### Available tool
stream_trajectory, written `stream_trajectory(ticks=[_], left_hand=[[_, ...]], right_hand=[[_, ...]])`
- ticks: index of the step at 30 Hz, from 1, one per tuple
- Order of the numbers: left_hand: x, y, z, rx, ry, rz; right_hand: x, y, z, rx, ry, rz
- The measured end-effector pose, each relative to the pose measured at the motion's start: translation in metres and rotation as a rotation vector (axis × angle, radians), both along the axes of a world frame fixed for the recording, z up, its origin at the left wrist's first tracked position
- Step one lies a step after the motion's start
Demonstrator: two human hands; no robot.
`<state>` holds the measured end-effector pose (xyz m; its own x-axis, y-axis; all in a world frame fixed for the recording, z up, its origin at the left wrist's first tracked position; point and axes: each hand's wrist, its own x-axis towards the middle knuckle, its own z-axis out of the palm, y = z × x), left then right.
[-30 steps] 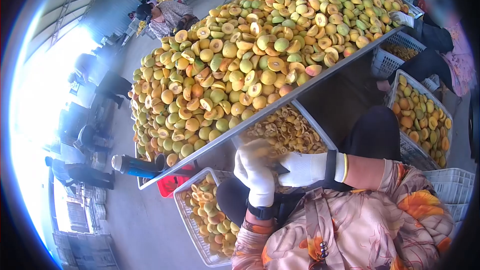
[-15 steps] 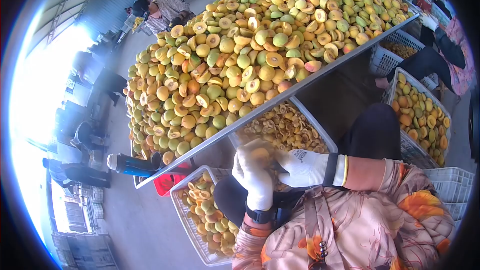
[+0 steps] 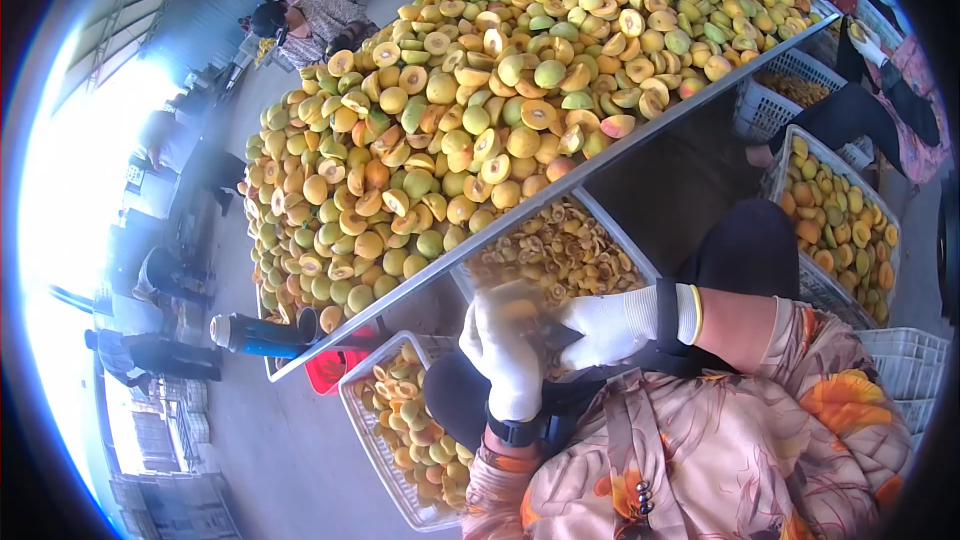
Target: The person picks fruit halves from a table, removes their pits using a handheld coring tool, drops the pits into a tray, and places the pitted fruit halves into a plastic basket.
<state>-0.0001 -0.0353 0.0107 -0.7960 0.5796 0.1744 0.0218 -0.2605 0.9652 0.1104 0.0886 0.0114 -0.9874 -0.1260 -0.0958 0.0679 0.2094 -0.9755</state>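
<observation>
My left hand (image 3: 503, 352), in a white glove with a dark watch at the wrist, is closed around a peach half (image 3: 520, 310) that is smeared by motion. Close beside it, my gloved right hand (image 3: 607, 328) is closed, its fingertips pointing at the fruit. Something small and dark (image 3: 562, 336) shows at those fingertips; its kind I cannot make out. Both hands are above my lap, just in front of a crate of peach scraps (image 3: 610, 270). Beyond them, a metal-edged table (image 3: 440, 270) bears a large heap of halved yellow-green peaches (image 3: 440, 140).
A white crate of peach halves (image 3: 405, 430) stands at my left, another fruit crate (image 3: 845, 230) at my right. A blue cylinder (image 3: 262, 333) lies at the table corner above a red container (image 3: 335, 368). Co-workers sit at right (image 3: 905, 110) and across the table (image 3: 315, 25).
The view has shifted slightly. My hands stay together in front of the scraps crate, the fruit still blurred in the left one. The co-worker's gloved hand at right has moved a little.
</observation>
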Motion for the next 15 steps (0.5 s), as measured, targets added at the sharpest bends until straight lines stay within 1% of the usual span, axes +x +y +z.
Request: stream_trajectory(ticks=[3,6,7,8,10,11,13,15], left_hand=[[0.002,-0.001,0.004,-0.027,-0.037,0.001],[-0.006,0.000,-0.008,-0.025,-0.006,-0.002],[-0.005,-0.002,-0.007,-0.005,-0.017,-0.014],[-0.004,-0.003,-0.003,0.019,-0.024,-0.029],[0.000,-0.002,0.011,0.050,-0.061,-0.017],[0.006,-0.001,0.018,0.055,-0.089,0.010],[0.006,0.000,0.016,0.016,-0.103,0.085],[0.003,-0.001,0.012,0.007,-0.081,0.082]], right_hand=[[0.001,-0.010,-0.012,-0.191,0.177,-0.062],[0.002,-0.019,-0.021,0.007,0.328,-0.186],[0.003,-0.020,-0.021,0.191,0.315,-0.233],[0.005,-0.021,-0.018,0.259,0.263,-0.278],[0.010,-0.028,0.004,0.397,0.155,-0.356],[0.009,-0.033,-0.001,0.438,0.256,-0.433],[0.004,-0.034,-0.004,0.476,0.248,-0.451],[-0.002,-0.031,-0.010,0.466,0.224,-0.435]])
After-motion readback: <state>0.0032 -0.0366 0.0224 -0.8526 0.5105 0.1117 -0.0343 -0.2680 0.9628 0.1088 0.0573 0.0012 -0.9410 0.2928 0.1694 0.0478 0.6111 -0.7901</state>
